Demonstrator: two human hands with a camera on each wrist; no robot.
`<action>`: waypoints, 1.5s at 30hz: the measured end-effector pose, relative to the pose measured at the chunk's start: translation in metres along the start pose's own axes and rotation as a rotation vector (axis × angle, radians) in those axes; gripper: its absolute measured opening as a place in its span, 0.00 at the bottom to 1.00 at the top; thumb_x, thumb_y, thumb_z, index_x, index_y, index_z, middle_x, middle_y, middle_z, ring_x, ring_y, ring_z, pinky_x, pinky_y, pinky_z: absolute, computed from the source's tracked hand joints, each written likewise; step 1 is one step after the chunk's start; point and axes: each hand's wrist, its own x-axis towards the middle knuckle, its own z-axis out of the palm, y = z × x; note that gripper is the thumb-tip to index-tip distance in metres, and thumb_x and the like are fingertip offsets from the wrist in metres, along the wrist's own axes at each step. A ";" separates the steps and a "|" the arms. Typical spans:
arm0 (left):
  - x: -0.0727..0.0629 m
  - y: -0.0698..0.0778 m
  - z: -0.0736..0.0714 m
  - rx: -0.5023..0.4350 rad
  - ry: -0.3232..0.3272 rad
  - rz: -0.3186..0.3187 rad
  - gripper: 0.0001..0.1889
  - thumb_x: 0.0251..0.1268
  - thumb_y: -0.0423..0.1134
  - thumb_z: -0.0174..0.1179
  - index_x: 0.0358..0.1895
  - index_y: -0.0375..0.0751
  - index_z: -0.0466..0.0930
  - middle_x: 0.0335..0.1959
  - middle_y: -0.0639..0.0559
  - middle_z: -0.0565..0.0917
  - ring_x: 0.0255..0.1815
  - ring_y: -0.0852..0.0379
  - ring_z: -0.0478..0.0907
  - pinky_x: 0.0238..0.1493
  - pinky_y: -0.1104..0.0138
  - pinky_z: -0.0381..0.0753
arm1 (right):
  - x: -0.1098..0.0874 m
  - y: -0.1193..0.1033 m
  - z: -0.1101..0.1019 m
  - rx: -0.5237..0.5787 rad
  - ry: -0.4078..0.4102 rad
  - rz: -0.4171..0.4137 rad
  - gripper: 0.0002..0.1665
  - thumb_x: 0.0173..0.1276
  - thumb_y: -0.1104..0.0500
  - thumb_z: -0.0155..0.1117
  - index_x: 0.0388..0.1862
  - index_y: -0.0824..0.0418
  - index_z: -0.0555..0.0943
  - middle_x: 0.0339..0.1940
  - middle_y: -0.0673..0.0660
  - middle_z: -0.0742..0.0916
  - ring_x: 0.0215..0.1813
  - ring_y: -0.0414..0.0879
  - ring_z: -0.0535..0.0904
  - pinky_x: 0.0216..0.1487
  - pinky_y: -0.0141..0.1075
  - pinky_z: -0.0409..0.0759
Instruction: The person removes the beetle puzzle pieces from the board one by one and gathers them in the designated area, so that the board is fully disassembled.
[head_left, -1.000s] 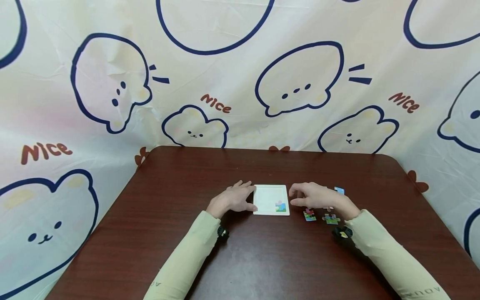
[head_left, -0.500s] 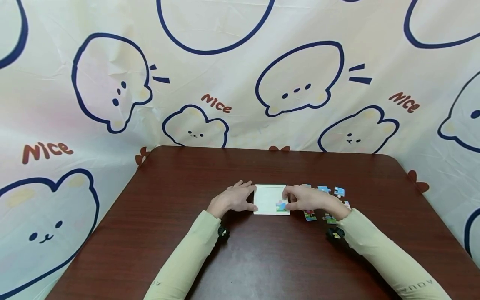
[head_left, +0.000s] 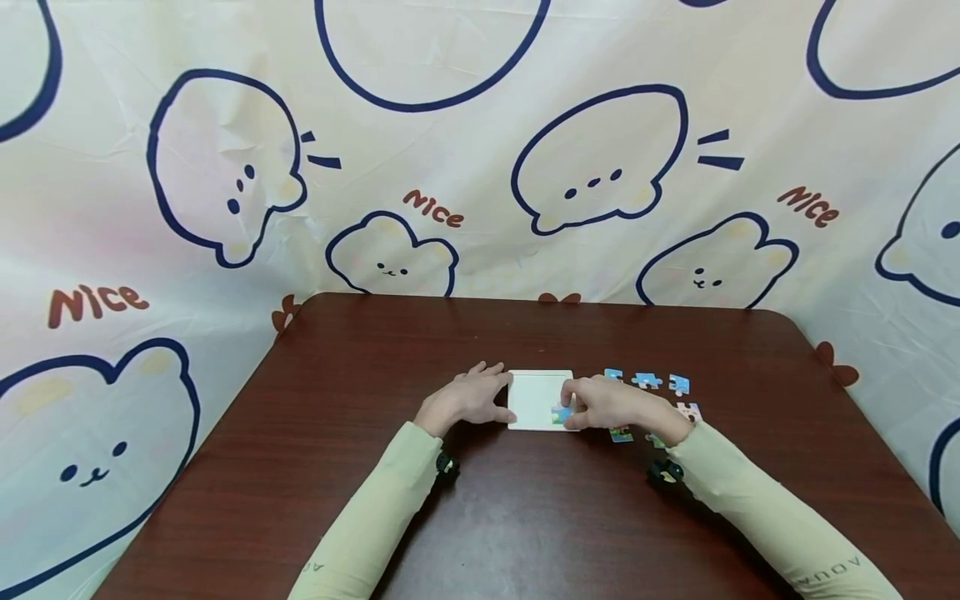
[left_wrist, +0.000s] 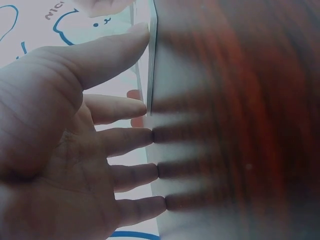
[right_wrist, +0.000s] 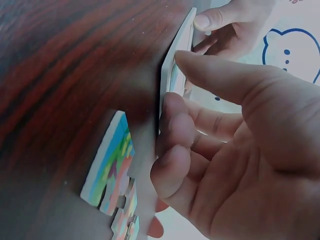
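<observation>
A thin white puzzle tray (head_left: 534,392) lies on the table, with a blue and green jigsaw puzzle piece (head_left: 558,414) in its lower right corner. My left hand (head_left: 465,398) rests at the tray's left edge, fingers extended and spread, fingertips down on the tabletop and thumb against the rim. Reaching over the tray's right edge, my right hand (head_left: 618,402) pinches at that piece with thumb and index finger. Its other fingers are curled beside the rim in the right wrist view, where the tray (right_wrist: 167,75) is seen edge-on and the piece is mostly hidden.
To the tray's right lie several loose jigsaw pieces, such as a blue one (head_left: 647,380), another blue one (head_left: 679,384) and a green one (head_left: 622,435), some partly under my right hand. A patterned cloth (head_left: 480,167) stands around the brown table (head_left: 480,517).
My right hand has moved left from beside the tray onto the piece in its corner, uncovering several loose pieces on the right. The left hand and the tray have stayed in place.
</observation>
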 end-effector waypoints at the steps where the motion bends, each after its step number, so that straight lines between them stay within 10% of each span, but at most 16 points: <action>1: 0.000 0.000 0.000 0.001 -0.001 0.001 0.38 0.66 0.56 0.61 0.76 0.49 0.60 0.80 0.47 0.53 0.81 0.40 0.45 0.76 0.44 0.54 | 0.000 0.000 0.000 0.004 -0.001 0.002 0.15 0.66 0.53 0.69 0.48 0.54 0.77 0.28 0.46 0.85 0.27 0.42 0.76 0.31 0.35 0.76; 23: 0.004 0.003 0.003 0.014 -0.008 0.006 0.39 0.66 0.56 0.61 0.77 0.49 0.58 0.81 0.47 0.52 0.81 0.40 0.44 0.76 0.44 0.53 | -0.004 0.002 0.000 0.069 0.137 -0.126 0.08 0.69 0.54 0.66 0.33 0.51 0.75 0.23 0.49 0.78 0.22 0.42 0.71 0.23 0.32 0.71; 45: 0.004 0.001 -0.001 0.021 -0.008 0.004 0.38 0.65 0.56 0.62 0.75 0.49 0.60 0.80 0.47 0.53 0.81 0.40 0.45 0.75 0.43 0.54 | -0.072 0.061 -0.039 0.286 0.150 -0.133 0.08 0.71 0.53 0.62 0.42 0.55 0.75 0.27 0.65 0.82 0.21 0.59 0.77 0.20 0.42 0.79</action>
